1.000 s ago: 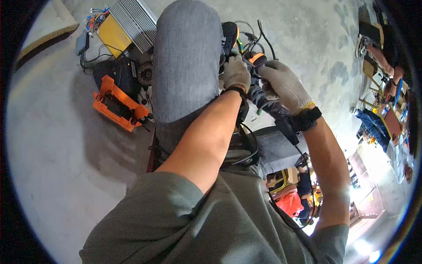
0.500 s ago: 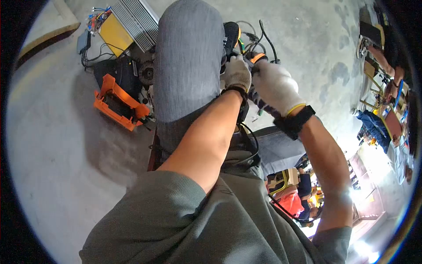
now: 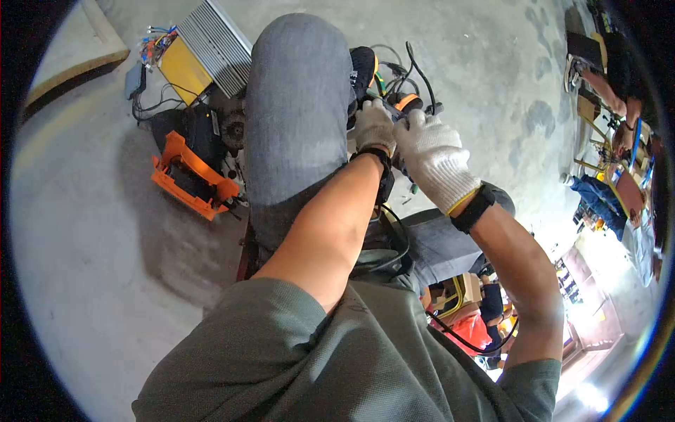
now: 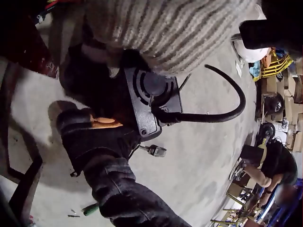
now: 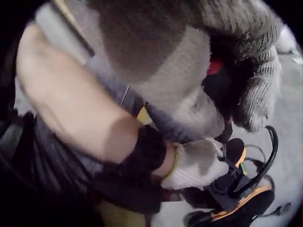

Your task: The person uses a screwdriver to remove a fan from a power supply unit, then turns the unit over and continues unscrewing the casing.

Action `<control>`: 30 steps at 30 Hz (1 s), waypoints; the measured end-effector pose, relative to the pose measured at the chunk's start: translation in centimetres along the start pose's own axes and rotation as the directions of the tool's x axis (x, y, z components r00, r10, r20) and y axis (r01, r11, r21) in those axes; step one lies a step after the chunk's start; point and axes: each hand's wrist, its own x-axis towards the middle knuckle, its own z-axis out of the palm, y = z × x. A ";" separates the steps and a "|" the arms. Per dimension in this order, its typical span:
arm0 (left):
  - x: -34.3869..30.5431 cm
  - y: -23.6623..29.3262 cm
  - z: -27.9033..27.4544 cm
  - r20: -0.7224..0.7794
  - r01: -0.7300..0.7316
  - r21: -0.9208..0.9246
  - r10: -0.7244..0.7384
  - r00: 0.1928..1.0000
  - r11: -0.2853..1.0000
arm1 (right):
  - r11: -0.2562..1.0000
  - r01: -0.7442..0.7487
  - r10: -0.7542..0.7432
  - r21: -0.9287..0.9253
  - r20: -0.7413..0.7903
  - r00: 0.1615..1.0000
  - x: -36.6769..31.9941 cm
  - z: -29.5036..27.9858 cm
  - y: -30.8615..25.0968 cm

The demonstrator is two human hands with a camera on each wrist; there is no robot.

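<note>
In the head view, my gloved left hand (image 3: 374, 125) grips a black tool housing low between the shoes. The left wrist view shows this housing (image 4: 154, 97) with curved vent slots, a round raised centre and a thick black cord; the glove hides part of it. My gloved right hand (image 3: 432, 151) is close beside the left one, its back toward the head camera. Seen from the right wrist, its fingers curl round a red-and-black handle (image 5: 217, 71), mostly hidden by the glove, above the left hand and the housing.
Orange-trimmed black shoes (image 5: 244, 208) flank the work. An open orange case (image 3: 193, 179), a finned metal unit (image 3: 214, 46) and a yellow panel (image 3: 184, 74) lie on the floor at left. A green piece (image 4: 90, 209) lies near one foot. People and boxes (image 3: 460, 292) stand further right.
My right hand has turned so its back faces up and has moved left and closer to my left hand. The left hand stays at the housing.
</note>
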 end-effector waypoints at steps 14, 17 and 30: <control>-2.1 -0.6 -1.1 -0.240 0.077 -0.401 -0.185 0.953 0.913 | 0.391 -0.395 0.362 0.831 0.256 0.896 0.2 -1.7 3.4; -2.0 0.0 -0.5 -0.291 0.106 -0.485 -0.275 0.916 0.868 | 0.270 -0.366 0.320 0.890 0.276 0.906 -1.0 -2.4 4.0; -1.9 -1.2 -5.5 -0.038 0.238 -0.521 -0.300 0.953 0.820 | -0.774 0.363 0.527 0.518 0.211 0.823 -13.0 7.1 11.4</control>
